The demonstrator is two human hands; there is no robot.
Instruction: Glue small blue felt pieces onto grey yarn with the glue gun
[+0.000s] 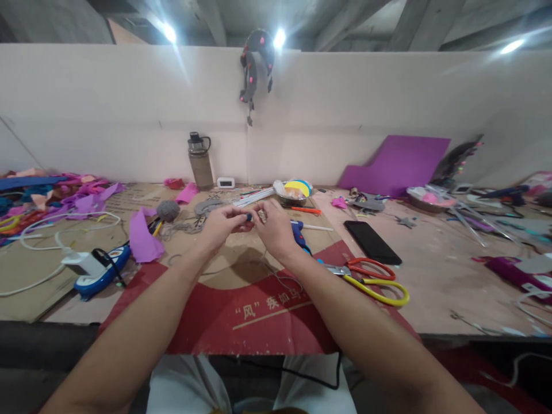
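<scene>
My left hand (224, 227) and my right hand (275, 229) meet over the middle of the table, fingertips nearly touching. Between them is a small dark teal piece (249, 217), pinched by my left fingers; its exact kind is too small to tell. My right fingers are closed beside it, and what they grip is hidden. A thin grey strand of yarn (287, 279) lies below my right hand. Just behind my right wrist is a blue glue gun (298, 234), partly covered. Scissors (366, 280) with one red and one yellow handle lie by my right forearm.
Red-and-brown cardboard (202, 322) covers the table front. A black phone (373, 242) lies right; a blue power strip (103, 273) with cables sits left. Behind stand a bottle (200, 164), a grey yarn ball (168, 211) and a bowl (295, 200). Felt scraps (81, 201) pile at left.
</scene>
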